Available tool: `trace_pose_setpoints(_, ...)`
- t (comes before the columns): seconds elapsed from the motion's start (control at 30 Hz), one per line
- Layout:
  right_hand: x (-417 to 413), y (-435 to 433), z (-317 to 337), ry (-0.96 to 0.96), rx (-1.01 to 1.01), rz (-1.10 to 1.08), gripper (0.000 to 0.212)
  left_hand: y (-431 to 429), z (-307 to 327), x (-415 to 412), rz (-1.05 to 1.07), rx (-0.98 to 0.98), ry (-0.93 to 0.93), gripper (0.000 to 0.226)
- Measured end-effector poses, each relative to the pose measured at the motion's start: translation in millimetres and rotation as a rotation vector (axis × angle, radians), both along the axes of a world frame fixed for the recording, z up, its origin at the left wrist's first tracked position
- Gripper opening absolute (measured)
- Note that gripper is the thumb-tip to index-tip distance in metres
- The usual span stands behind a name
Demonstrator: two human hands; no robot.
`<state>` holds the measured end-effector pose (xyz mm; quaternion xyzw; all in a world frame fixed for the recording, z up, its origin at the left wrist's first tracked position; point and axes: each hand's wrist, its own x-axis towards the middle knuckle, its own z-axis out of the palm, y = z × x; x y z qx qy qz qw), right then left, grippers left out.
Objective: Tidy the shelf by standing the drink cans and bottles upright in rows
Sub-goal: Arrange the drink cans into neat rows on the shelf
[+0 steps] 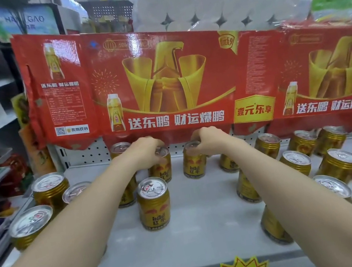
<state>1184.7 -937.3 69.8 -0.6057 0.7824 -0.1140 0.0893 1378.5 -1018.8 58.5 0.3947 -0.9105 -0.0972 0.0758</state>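
While the red banner [184, 80] hangs just above both your hands, the grey shelf [206, 209] stretches beneath your arms. Gold cans stand upright to either side. Your left hand [145, 150] closes over the top of one can [161, 169]; your right hand [209, 140] grips another can [194, 164] beside it, both seemingly resting on the shelf. A third can [154, 203] stands nearer you, between your forearms.

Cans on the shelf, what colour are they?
Gold cans with silver tops, clearest in the head view.
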Motion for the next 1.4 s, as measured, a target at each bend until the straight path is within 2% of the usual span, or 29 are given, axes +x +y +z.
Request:
trace_pose_setpoints(0.3,4,-8,-11,0.092,-0.069,0.055,0.037,2,-8,2,0.075,-0.053,0.043,0.057)
trace_pose_setpoints(0.57,5,-4,-17,0.203,-0.063,0.067,0.049,9,-5,7,0.067,-0.042,-0.016,0.063)
trace_pose_setpoints(0.67,15,7,-13,0.227,-0.146,0.073,0.054,20,1,21,0.078,-0.116,-0.044,0.052)
trace_pose_setpoints(0.8,44,31,-8,0.161,-0.288,0.184,0.044,35,4,58,0.161,-0.193,-0.104,0.043)
trace_pose_setpoints(0.93,85,59,-16,0.0,-0.303,0.288,0.038,48,-2,86,0.221,-0.224,-0.199,0.034)
trace_pose_setpoints(1.0,106,70,-22,-0.067,-0.271,0.32,0.035,49,-6,91,0.217,-0.216,-0.182,0.035)
trace_pose_setpoints(1.13,132,81,-33,-0.087,-0.25,0.324,0.046,50,-11,90,0.205,-0.198,-0.133,0.03)
trace_pose_setpoints(1.27,134,86,-32,-0.018,-0.275,0.258,0.049,52,-7,87,0.185,-0.19,-0.125,0.039)
trace_pose_setpoints(1.4,112,98,-16,0.062,-0.19,0.204,0.046,62,-3,81,0.089,-0.178,-0.12,0.052)
